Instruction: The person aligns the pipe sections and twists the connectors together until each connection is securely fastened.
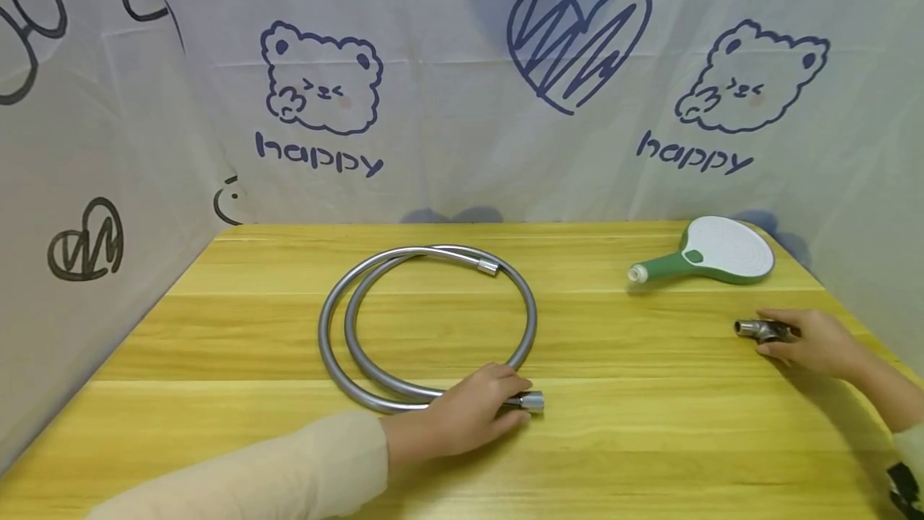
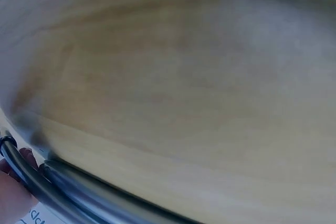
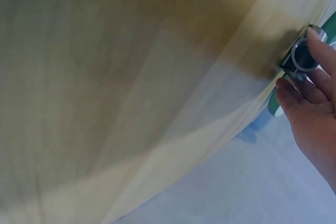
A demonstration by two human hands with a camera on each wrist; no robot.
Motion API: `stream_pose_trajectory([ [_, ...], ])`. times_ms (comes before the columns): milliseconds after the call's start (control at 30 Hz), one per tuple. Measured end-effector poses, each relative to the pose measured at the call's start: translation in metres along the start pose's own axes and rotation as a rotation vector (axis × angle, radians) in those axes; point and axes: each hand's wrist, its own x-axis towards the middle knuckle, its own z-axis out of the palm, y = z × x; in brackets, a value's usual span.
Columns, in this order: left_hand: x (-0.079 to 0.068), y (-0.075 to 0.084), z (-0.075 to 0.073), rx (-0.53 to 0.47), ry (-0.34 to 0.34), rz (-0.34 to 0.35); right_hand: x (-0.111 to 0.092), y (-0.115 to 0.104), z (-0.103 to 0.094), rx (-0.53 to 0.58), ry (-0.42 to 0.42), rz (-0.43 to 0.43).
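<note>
A silver shower hose (image 1: 330,335) lies coiled on the wooden table, one metal end fitting (image 1: 488,266) inside the loop at the back. My left hand (image 1: 469,416) grips the hose close behind its other end, and the end nut (image 1: 532,402) sticks out past the fingers. In the left wrist view, fingers (image 2: 13,198) show on the near side of the hose (image 2: 39,190). On the right, my right hand (image 1: 823,343) pinches a small metal pipe fitting (image 1: 747,329) between thumb and fingers. Its round opening (image 3: 304,56) shows in the right wrist view.
A green and white shower head (image 1: 729,247) lies at the back right, its handle pointing left. Behind the table (image 1: 613,440) hangs a white cloth (image 1: 462,143) with blue drawings. More cloth borders the left and right sides.
</note>
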Motion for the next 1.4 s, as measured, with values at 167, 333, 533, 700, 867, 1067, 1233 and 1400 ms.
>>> stream_pose_trajectory([
  [167, 0.0, -0.001, 0.0, -0.029, -0.008, -0.003, -0.001, 0.008, 0.001, 0.002, 0.029, -0.007],
  [333, 0.001, -0.002, 0.001, -0.042, -0.009, 0.005, -0.004, 0.015, 0.002, 0.001, 0.076, -0.049],
  [533, 0.0, -0.001, 0.001, -0.046, -0.012, 0.007, -0.008, 0.014, -0.002, 0.048, 0.006, 0.008],
  [700, 0.001, -0.002, 0.002, -0.046, -0.009, 0.008, -0.009, 0.015, -0.005, 0.05, -0.019, 0.014],
  [867, 0.001, -0.002, 0.002, -0.046, -0.011, 0.011, -0.009, 0.019, -0.001, -0.019, 0.045, -0.041],
  [1067, 0.001, -0.001, 0.0, -0.05, -0.002, 0.007, -0.007, 0.018, 0.006, -0.064, 0.138, -0.075],
  [1233, 0.001, -0.001, 0.002, -0.032, 0.014, 0.007, -0.006, 0.013, 0.007, -0.067, 0.125, -0.054],
  [1400, 0.001, -0.001, 0.001, -0.015, 0.028, 0.005, -0.005, 0.007, 0.006, -0.063, 0.098, -0.023],
])
